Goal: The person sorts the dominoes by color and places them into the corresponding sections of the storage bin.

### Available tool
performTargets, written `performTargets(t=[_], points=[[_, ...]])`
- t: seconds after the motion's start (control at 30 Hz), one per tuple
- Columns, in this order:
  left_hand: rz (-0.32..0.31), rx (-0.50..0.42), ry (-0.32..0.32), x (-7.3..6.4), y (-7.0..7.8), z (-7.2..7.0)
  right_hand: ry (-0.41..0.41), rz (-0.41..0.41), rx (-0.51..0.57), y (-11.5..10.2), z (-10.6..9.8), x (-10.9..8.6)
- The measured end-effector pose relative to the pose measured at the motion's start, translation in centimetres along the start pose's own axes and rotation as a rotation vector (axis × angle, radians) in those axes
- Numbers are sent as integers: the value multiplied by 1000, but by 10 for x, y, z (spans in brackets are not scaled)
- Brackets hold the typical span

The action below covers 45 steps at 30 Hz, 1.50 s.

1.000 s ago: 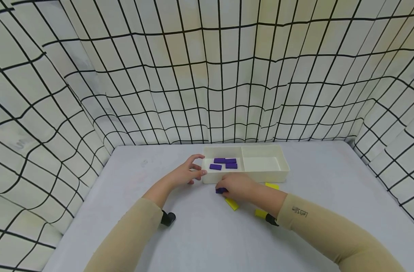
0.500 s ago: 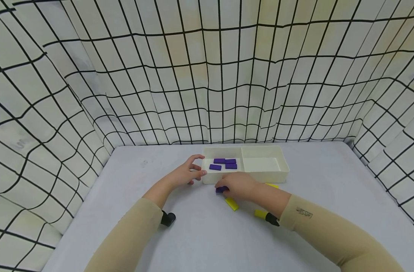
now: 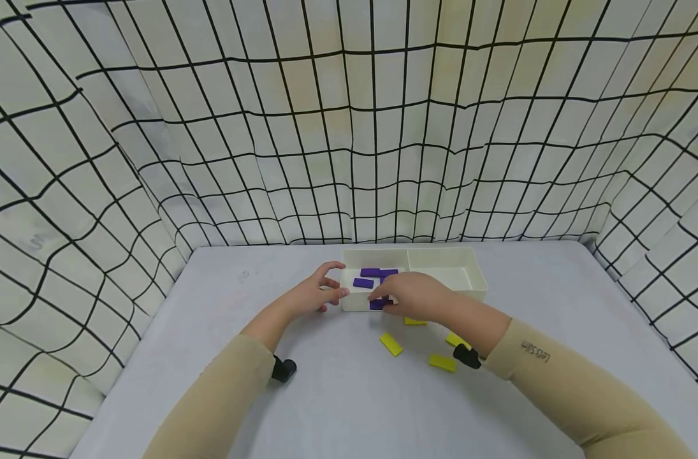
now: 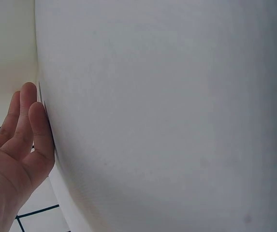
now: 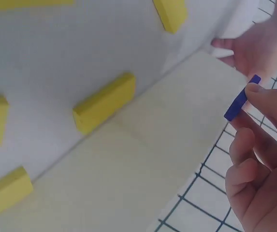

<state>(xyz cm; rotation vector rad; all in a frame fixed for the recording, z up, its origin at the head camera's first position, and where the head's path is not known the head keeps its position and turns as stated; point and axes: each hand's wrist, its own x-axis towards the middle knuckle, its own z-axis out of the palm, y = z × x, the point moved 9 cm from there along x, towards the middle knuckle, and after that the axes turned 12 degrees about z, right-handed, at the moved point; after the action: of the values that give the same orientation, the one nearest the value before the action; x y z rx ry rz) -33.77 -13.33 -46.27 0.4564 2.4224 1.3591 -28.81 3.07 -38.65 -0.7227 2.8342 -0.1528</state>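
Observation:
My right hand (image 3: 416, 296) pinches a purple block (image 5: 242, 98) between thumb and finger, at the front wall of the white two-part box (image 3: 469, 295). In the left compartment lie several purple blocks (image 3: 363, 283), partly hidden by that hand. My left hand (image 3: 313, 292) rests its thumb and fingers, straight or slightly bent, at the box's left end. The left wrist view shows the left fingers (image 4: 41, 125) at the box, holding nothing. Several yellow blocks (image 3: 391, 344) lie on the table in front of the box; another yellow block (image 5: 104, 104) is close to its front wall.
A white cloth covers the table (image 3: 337, 408). Behind and at both sides stands a white wall with black netting (image 3: 383, 127). Black wrist cameras (image 3: 283, 369) are strapped at both sleeves. The box's right compartment (image 3: 446, 271) shows a bare floor.
My right hand has lifted the purple block from the table up to the box's front wall, moving away from me. More yellow blocks are uncovered. The left hand has stayed still.

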Motion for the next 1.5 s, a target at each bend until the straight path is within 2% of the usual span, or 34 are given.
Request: performTargets(t=[0.27, 0.47, 0.67, 0.87, 1.13, 1.5], points=[[-4, 5, 11, -2, 0, -1, 36, 7, 17, 12, -26, 5], [-4, -3, 7, -3, 1, -2, 50, 5, 23, 18, -31, 16], [-15, -16, 8, -3, 0, -2, 54, 3, 11, 20, -27, 30], [-18, -18, 10, -3, -1, -1, 58, -2, -55, 23, -13, 47], [-18, -14, 10, -3, -1, -2, 36, 32, -117, 28, -1, 68], [-8, -25, 11, -3, 0, -1, -4, 95, -190, 34, 9, 83]])
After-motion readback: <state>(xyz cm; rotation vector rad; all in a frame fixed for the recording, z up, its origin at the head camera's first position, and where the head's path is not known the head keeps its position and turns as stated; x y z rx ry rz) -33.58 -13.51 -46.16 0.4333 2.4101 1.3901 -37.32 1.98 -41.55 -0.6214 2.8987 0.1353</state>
